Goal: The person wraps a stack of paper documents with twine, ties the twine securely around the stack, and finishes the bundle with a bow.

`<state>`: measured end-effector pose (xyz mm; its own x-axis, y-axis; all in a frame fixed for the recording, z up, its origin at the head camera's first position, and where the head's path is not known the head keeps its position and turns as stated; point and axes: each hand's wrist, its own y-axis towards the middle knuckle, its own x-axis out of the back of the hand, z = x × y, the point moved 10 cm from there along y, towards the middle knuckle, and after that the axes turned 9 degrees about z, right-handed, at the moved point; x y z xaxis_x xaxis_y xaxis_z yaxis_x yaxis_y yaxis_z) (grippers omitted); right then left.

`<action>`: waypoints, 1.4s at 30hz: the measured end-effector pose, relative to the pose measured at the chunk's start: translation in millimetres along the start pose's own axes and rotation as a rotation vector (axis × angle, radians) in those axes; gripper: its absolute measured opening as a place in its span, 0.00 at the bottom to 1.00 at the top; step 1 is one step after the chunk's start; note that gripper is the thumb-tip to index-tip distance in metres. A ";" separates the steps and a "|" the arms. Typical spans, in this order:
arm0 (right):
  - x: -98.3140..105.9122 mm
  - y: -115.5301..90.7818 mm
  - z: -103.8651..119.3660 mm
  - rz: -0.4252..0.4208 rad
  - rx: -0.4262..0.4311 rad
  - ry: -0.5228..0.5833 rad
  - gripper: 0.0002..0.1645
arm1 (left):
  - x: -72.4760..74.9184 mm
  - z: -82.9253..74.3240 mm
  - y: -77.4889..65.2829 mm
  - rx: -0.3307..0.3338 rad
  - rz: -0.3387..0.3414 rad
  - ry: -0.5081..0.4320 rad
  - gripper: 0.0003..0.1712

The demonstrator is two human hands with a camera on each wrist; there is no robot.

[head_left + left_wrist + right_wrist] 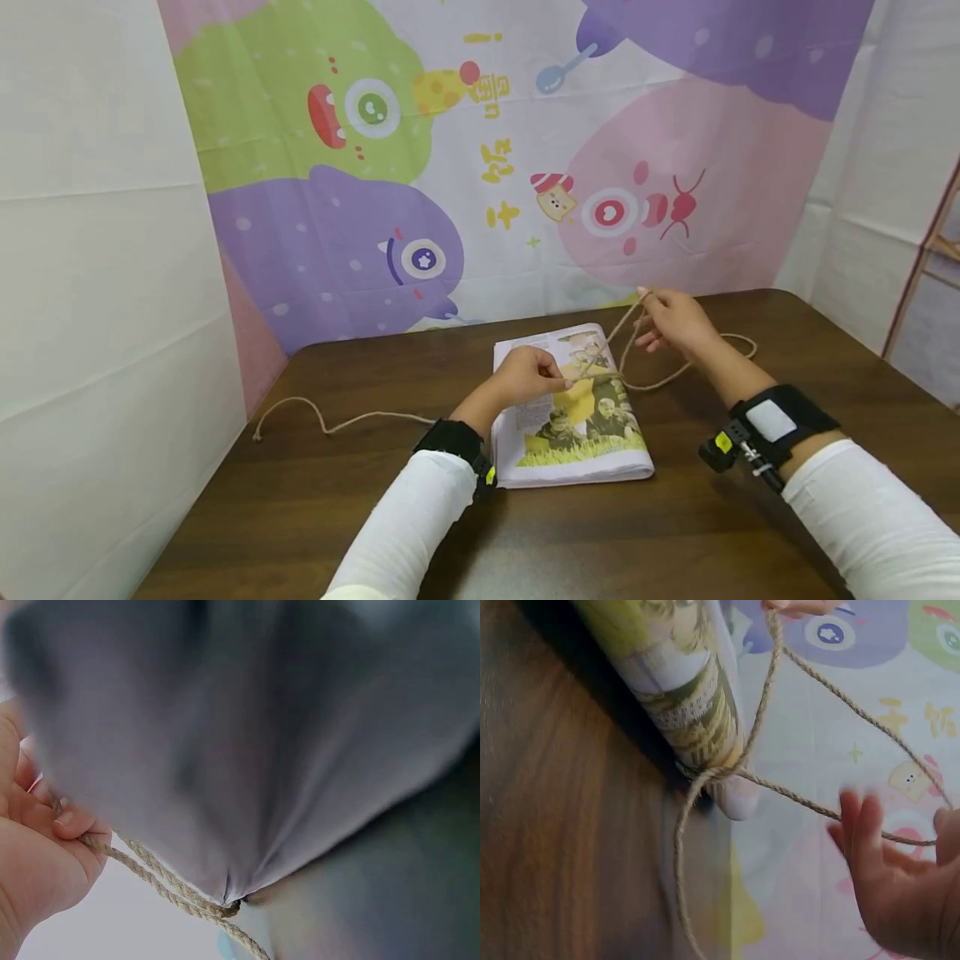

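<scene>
A folded newspaper [585, 446] with a colour picture lies on the table. Twisted brown rope [378, 413] crosses its upper part. Over the paper, my left hand [525, 377] pinches the rope between thumb and fingers; the left wrist view shows the rope [150, 877] leaving that hand [45, 855]. Raised to the right of the paper, my right hand [677, 321] pinches a rope loop between thumb and forefinger, other fingers loosely extended. In the right wrist view the rope [765, 697] meets at the edge of the newspaper [682, 690]. A blurred grey surface fills most of the left wrist view.
The dark wooden table [345, 500] has a rounded far edge. One rope tail trails left across it, and another curve of rope lies behind the right hand. A printed cartoon cloth [517, 275] hangs behind, with a white cloth wall [105, 292] on the left.
</scene>
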<state>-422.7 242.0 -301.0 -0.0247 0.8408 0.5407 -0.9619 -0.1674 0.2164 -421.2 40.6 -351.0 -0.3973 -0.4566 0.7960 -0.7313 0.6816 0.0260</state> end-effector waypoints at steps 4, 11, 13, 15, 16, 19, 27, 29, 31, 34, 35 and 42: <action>-29.7 2.5 -21.0 0.211 -0.184 0.314 0.41 | 0.2 0.2 0.2 0.012 0.002 0.005 0.12; -51.9 5.0 -48.0 0.306 -0.308 0.009 0.24 | -3.6 2.8 1.2 0.027 0.008 -0.007 0.12; -58.6 4.5 -55.9 0.355 -0.351 -0.064 0.19 | -4.8 2.6 1.6 0.021 0.009 0.001 0.12; -66.8 3.8 -60.1 0.422 -0.366 -0.105 0.24 | -5.8 2.1 1.7 0.019 0.011 0.008 0.13; -69.5 3.3 -60.5 0.443 -0.368 -0.113 0.25 | -6.1 1.9 1.5 0.019 0.011 0.011 0.13; -71.7 3.8 -59.2 0.452 -0.360 -0.106 0.25 | -6.2 1.1 1.3 0.022 0.011 0.013 0.13; -31.2 14.6 -39.8 0.225 -0.203 -0.187 0.19 | -8.7 0.8 3.0 0.015 0.035 -0.014 0.13; -12.4 14.8 -33.9 0.123 -0.190 -0.171 0.18 | -9.1 0.8 3.0 0.012 0.040 -0.021 0.13; 6.6 12.9 -29.5 0.024 -0.191 -0.114 0.17 | -9.3 1.0 2.7 0.015 0.042 -0.025 0.13; 34.3 7.1 -23.5 -0.110 -0.164 0.028 0.20 | -9.7 1.6 2.2 0.021 0.045 -0.028 0.12; 43.9 4.7 -22.2 -0.152 -0.147 0.079 0.21 | -9.8 1.3 2.0 0.022 0.046 -0.032 0.11; 111.3 -15.6 -18.2 -0.381 -0.032 0.261 0.13 | -10.3 1.8 3.5 0.024 0.046 -0.009 0.12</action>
<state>-415.4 347.6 -259.0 0.2680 0.9416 0.2039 -0.9237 0.1910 0.3321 -420.7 46.6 -360.2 -0.4357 -0.4303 0.7906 -0.7249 0.6884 -0.0249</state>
